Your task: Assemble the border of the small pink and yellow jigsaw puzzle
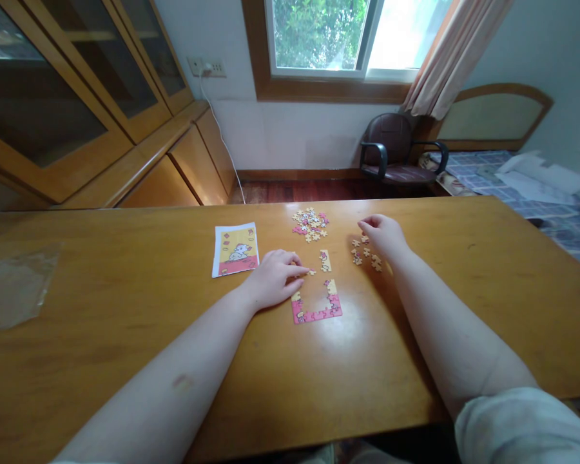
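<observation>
On the table, my left hand (276, 278) lies with its fingers stretched out and apart. Its index fingertip touches or nearly touches a small yellow puzzle piece (312, 272). Just below is a partly joined puzzle border (318, 316), pink along the bottom, with its left side partly behind my fingers. A short joined strip of puzzle pieces (325, 260) lies above the border's right side. My right hand (385, 237) is raised over a group of loose puzzle pieces (357, 257), thumb and fingers pinched together; anything between them is too small to make out.
A heap of loose puzzle pieces (310, 224) lies near the table's far edge. Left of it is a picture card (235, 250) with a white animal. A clear plastic bag (19, 283) lies far left. Beyond the table (125, 309) stand a chair (396, 145) and wooden cabinets (149, 167).
</observation>
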The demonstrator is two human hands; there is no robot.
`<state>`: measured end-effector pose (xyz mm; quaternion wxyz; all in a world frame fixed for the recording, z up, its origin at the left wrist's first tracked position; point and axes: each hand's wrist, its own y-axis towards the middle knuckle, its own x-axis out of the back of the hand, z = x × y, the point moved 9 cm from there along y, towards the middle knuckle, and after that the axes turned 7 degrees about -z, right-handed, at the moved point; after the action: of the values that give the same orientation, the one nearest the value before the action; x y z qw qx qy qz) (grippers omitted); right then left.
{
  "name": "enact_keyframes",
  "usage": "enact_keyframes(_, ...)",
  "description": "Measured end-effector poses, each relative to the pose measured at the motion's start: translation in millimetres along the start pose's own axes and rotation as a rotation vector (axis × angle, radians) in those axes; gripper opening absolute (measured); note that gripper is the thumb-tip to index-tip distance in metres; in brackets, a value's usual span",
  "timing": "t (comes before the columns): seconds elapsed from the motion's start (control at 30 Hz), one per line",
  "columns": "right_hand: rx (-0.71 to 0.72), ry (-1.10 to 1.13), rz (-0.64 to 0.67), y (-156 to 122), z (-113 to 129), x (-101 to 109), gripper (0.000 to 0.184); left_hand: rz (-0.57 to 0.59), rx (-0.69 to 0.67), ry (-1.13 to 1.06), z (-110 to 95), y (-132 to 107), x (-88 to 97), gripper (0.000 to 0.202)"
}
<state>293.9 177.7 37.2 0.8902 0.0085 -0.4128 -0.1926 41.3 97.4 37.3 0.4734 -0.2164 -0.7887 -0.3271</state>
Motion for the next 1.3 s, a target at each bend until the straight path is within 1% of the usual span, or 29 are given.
enact_keyframes(0.1, -0.043, -0.087, 0.078, 2, -5, -4, 0.022, 0.011, -0.014, 0.012, -1, -1, -1.7, 0.025)
enact_keyframes(0.23, -0.045, -0.244, 0.109, 4, -5, 1, 0.018, 0.019, -0.024, 0.006, -1, -1, -3.8, 0.024)
enact_keyframes(0.3, -0.049, -0.309, 0.153, 2, -6, 0, 0.015, 0.015, -0.03, 0.002, -1, -2, -3.8, 0.024)
enact_keyframes(0.37, -0.035, -0.369, 0.234, -2, -4, -6, 0.013, 0.002, -0.037, -0.002, -2, -2, -2.7, 0.023)
enact_keyframes(0.47, 0.029, -0.426, 0.368, -12, 1, -21, 0.014, -0.047, -0.027, -0.016, -1, -2, 1.7, 0.024)
enact_keyframes(0.53, 0.075, -0.467, 0.404, -17, 4, -30, 0.018, -0.095, -0.006, -0.028, 2, -2, 5.8, 0.024)
enact_keyframes(0.63, 0.121, -0.518, 0.395, -21, 5, -39, 0.022, -0.145, 0.02, -0.043, 7, -2, 10.0, 0.021)
enact_keyframes(0.77, 0.131, -0.499, 0.396, -23, 5, -46, 0.026, -0.176, 0.06, -0.043, 13, -2, 12.7, 0.02)
enact_keyframes(1.07, 0.085, -0.382, 0.456, -33, 12, -48, 0.033, -0.165, 0.068, -0.042, 13, -2, 12.2, 0.021)
enact_keyframes(1.2, 0.094, -0.384, 0.442, -33, 14, -47, 0.03, -0.166, 0.067, -0.04, 12, -2, 12.9, 0.021)
enact_keyframes(1.3, 0.122, -0.381, 0.465, -34, 18, -47, 0.02, -0.167, 0.063, -0.04, 12, -2, 13.0, 0.021)
